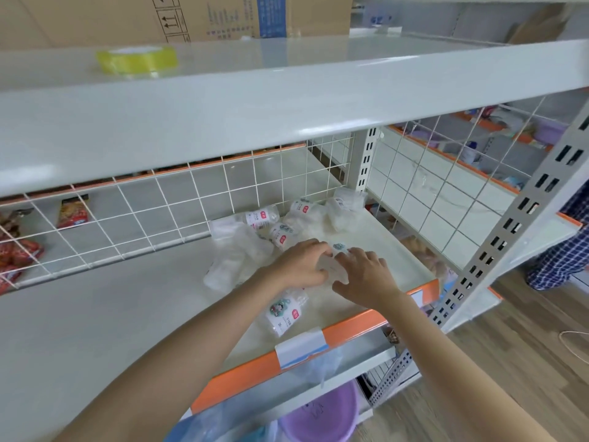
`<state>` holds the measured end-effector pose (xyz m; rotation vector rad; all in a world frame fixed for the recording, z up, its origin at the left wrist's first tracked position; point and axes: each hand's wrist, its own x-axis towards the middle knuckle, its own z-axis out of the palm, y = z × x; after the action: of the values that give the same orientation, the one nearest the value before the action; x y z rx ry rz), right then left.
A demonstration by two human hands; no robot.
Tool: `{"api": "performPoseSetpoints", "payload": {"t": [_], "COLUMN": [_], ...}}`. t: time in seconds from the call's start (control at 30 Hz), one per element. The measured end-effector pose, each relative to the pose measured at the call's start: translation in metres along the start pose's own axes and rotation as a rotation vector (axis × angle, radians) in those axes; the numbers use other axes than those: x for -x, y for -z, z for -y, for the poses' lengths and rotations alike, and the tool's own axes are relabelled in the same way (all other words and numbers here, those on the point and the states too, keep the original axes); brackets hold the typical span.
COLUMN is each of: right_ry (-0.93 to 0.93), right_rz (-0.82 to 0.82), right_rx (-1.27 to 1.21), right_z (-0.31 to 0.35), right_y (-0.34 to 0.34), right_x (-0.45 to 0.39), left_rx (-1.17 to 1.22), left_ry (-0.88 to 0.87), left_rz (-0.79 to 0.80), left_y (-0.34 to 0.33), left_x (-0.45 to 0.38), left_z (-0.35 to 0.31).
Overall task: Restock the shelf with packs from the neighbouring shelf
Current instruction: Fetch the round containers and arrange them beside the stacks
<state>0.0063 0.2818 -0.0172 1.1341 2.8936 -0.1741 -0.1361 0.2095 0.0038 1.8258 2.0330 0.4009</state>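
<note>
Both bare forearms reach over the orange-edged white shelf [347, 328] — left hand [302, 266] and right hand [366, 275] meet, fingers curled on one clear plastic pack [331, 261] lying between them, directly under the fingertips; its long axis cannot be told.

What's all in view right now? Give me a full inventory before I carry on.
clear packs: several, clear with red labels, heaped on the middle shelf, right end
held pack: one, clear, between both hands
tape roll: one, yellow, top shelf
cardboard boxes: brown, behind the top shelf
red snack packs: a few, behind the wire grid, left
basin: one, purple, below
left hand: on the held pack
right hand: on the held pack
</note>
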Motion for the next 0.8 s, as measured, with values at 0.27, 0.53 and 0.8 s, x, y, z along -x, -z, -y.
{"api": "performPoseSetpoints", "payload": {"t": [0.27, 0.53, 0.8], "right_ry": [0.064, -0.002, 0.368], "right_rz": [0.068, -0.16, -0.266], "right_rx": [0.063, -0.216, -0.586], "right_z": [-0.008, -0.003, 0.094], "right_y": [0.003, -0.008, 0.028], "right_x": [0.008, 0.011, 0.029], "left_rx": [-0.029, -0.011, 0.039], "left_ry": [-0.012, -0.008, 0.281], "left_rz": [-0.046, -0.452, -0.799], "left_y": [0.001, 0.025, 0.041], "left_x": [0.009, 0.052, 0.164], "left_z": [0.007, 0.023, 0.075]}}
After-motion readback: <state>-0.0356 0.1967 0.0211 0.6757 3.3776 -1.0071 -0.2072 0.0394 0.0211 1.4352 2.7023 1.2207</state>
